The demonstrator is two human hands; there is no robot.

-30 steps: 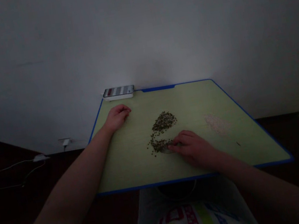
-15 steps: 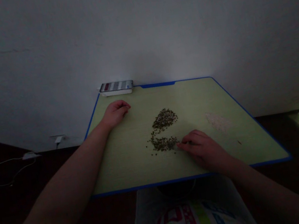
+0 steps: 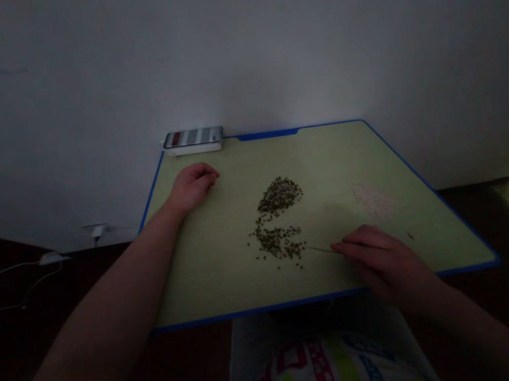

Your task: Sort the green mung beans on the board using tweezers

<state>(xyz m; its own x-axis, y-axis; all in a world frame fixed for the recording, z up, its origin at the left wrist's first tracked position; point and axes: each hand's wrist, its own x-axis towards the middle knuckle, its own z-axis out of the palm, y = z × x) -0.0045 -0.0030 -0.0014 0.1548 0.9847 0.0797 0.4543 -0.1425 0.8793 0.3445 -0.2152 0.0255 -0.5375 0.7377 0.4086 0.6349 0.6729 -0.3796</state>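
Note:
On the yellow-green table lie two patches of small dark-green beans, perhaps mung beans: a denser pile (image 3: 281, 194) with paler grains among it, and a looser spread (image 3: 277, 242) nearer me. My right hand (image 3: 385, 259) pinches a thin, stick-like tool (image 3: 321, 249). The tool points left, its tip beside the right edge of the looser spread; its exact kind is too dim to tell. My left hand (image 3: 193, 187) rests at the table's left side, fingers curled together, with nothing visible in them. Right of the beans lies a patch of whitish grains (image 3: 373, 200), perhaps rice.
A phone (image 3: 193, 137) lies on a white box (image 3: 193, 150) at the table's back left corner. A small reddish-brown bit (image 3: 410, 235) lies on the right of the blue-edged table (image 3: 230, 273). Behind stands a wall, with a plug (image 3: 99, 231) and white cables at left.
My right hand has drawn back to the right with the tool, which now shows clear of the beans. The nearer beans lie more spread out. My left hand stays in place.

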